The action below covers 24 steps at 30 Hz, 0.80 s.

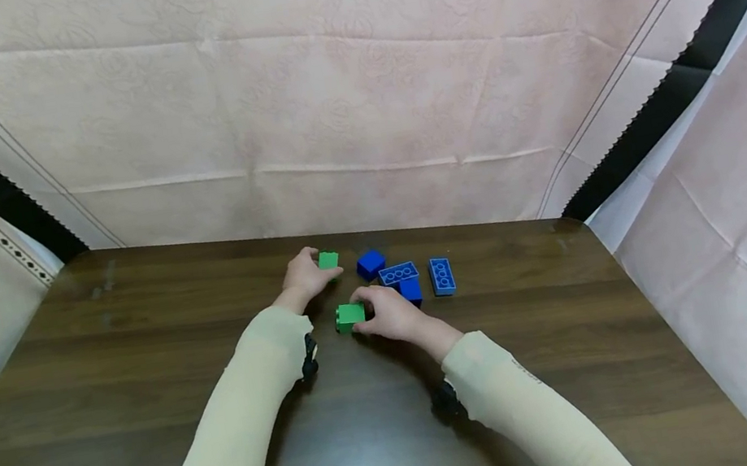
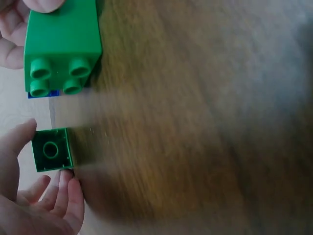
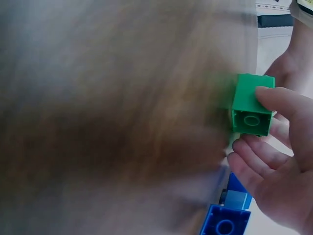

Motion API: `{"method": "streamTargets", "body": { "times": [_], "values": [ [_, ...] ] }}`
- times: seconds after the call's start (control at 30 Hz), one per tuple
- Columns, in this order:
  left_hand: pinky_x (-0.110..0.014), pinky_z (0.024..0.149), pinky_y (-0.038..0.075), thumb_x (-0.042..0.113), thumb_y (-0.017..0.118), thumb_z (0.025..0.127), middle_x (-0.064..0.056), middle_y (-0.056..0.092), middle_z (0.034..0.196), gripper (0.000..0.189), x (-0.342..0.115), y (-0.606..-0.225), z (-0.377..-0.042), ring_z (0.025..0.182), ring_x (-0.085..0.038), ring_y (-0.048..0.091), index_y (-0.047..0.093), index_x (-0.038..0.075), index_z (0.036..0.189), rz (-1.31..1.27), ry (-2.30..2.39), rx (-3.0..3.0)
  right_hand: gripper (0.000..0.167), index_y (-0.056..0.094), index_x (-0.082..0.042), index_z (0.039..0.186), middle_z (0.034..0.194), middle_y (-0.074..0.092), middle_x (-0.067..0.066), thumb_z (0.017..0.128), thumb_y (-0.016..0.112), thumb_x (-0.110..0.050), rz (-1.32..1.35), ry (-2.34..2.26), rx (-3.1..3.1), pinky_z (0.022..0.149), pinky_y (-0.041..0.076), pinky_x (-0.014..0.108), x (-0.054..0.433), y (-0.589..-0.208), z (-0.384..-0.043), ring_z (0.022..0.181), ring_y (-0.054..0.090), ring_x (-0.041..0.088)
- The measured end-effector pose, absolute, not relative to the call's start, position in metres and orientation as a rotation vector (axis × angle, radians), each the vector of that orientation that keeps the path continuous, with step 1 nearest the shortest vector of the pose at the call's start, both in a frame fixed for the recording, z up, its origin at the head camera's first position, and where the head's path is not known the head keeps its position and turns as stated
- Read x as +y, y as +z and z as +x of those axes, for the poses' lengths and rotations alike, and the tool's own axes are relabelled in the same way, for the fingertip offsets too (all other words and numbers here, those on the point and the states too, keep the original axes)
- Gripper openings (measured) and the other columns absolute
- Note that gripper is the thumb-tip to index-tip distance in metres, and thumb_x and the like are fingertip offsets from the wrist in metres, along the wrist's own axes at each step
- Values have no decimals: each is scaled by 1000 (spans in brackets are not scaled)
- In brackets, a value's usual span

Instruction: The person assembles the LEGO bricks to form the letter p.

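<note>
My left hand (image 1: 305,279) pinches a small green toy brick (image 1: 329,260) near the far edge of the table. In the left wrist view, that brick's hollow underside with a round tube (image 2: 50,150) faces the camera, between the thumb and fingertips. Closer to me, my right hand (image 1: 390,314) grips a second green brick (image 1: 349,317) by its sides. In the right wrist view, the thumb lies on the top face of this brick (image 3: 251,100). Its studs (image 2: 58,76) show in the left wrist view, pointing toward the other brick. The two green bricks are apart.
Several blue bricks lie beyond and right of my right hand: one on its side (image 1: 370,264), one stud-up (image 1: 398,273), another (image 1: 410,290) partly behind the hand, and one further right (image 1: 442,277). Pale cloth (image 1: 323,109) hangs behind the brown wooden table (image 1: 147,386).
</note>
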State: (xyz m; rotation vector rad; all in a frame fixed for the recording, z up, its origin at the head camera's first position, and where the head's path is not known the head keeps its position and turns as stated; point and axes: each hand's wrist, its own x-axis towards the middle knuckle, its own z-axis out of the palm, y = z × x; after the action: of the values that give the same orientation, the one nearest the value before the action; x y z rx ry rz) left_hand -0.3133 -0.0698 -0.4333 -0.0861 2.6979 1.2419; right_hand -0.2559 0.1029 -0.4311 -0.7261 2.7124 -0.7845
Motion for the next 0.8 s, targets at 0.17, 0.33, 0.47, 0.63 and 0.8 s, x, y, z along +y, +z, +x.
{"method": "streamTargets", "body": {
  "times": [0.17, 0.33, 0.47, 0.63, 0.8],
  "values": [
    [-44, 96, 45, 26, 60, 87, -19, 51, 131, 56, -72, -430, -309, 114, -32, 53, 43, 3, 135, -119, 1208, 2719, 34, 56, -7, 114, 106, 63, 7, 83, 69, -14, -731, -734, 2700, 85, 50, 33, 100, -429, -254, 90, 56, 17],
    [-43, 95, 47, 29, 61, 87, -20, 52, 130, 55, -77, -430, -308, 113, -33, 54, 46, 1, 132, -107, 1189, 2725, 46, 54, -7, 123, 118, 61, 10, 83, 71, -20, -733, -641, 2741, 93, 48, 36, 98, -430, -252, 103, 57, 21],
    [-44, 96, 46, 28, 63, 87, -21, 51, 130, 56, -84, -433, -307, 115, -34, 52, 47, -1, 131, -102, 1223, 2704, 44, 57, -8, 121, 117, 62, 9, 83, 72, -24, -716, -635, 2755, 91, 49, 35, 98, -431, -252, 102, 58, 21],
    [-44, 94, 46, 24, 62, 86, -23, 52, 126, 51, -96, -436, -301, 112, -34, 52, 47, -3, 127, -45, 1295, 2666, 37, 59, -8, 115, 110, 64, 8, 82, 72, -20, -674, -706, 2731, 86, 51, 34, 102, -431, -252, 96, 58, 18],
    [-42, 89, 48, 19, 63, 85, -24, 53, 122, 45, -108, -435, -291, 107, -34, 54, 47, -3, 121, 56, 1298, 2645, 35, 55, -8, 113, 105, 63, 9, 82, 71, -16, -600, -804, 2692, 80, 51, 33, 110, -432, -250, 88, 56, 18]
  ]
}}
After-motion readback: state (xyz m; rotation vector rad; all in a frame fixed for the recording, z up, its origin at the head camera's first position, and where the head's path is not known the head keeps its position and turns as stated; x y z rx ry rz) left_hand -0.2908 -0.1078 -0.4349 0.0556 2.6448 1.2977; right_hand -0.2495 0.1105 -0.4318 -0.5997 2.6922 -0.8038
